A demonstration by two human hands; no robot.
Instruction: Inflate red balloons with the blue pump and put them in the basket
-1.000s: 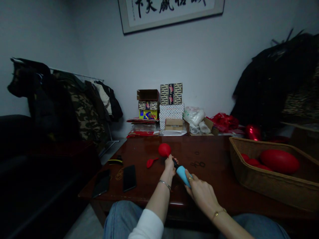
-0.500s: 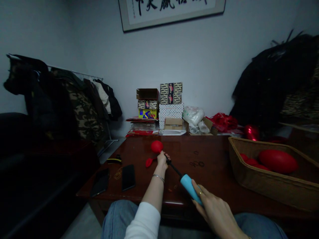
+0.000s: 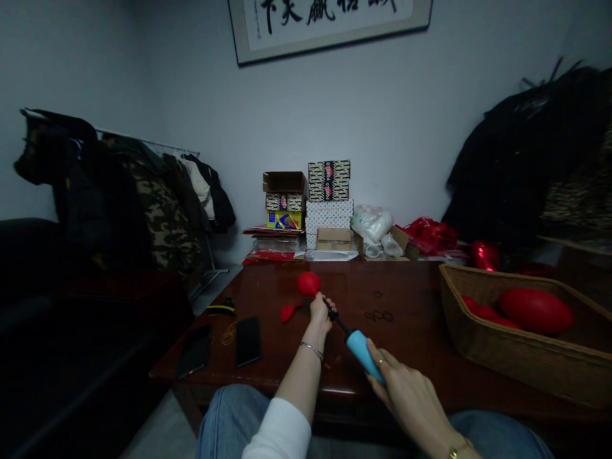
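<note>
My left hand (image 3: pixel 321 309) is closed around the neck of a small, partly inflated red balloon (image 3: pixel 308 283), where it meets the black end of a hand pump. The pump's blue barrel (image 3: pixel 365 356) lies in my closed right hand (image 3: pixel 406 389), with its dark shaft running up and left between the hands. Beside my left wrist, a limp red balloon (image 3: pixel 289 312) rests on the table. My fingers hide the joint between balloon and nozzle.
On the brown table (image 3: pixel 344 274) are two dark phones (image 3: pixel 247 341), a yellow-black tool (image 3: pixel 221 309), thin yellow bands (image 3: pixel 229 333) and several dark rings (image 3: pixel 377 315). A wicker basket (image 3: pixel 516 354) with red balloons (image 3: pixel 535 310) stands right. Stacked boxes (image 3: pixel 329 217) stand behind.
My left hand and the small balloon have shifted slightly right and down. The pump's visible shaft looks shorter, the hands being closer together. Both grips stay the same.
</note>
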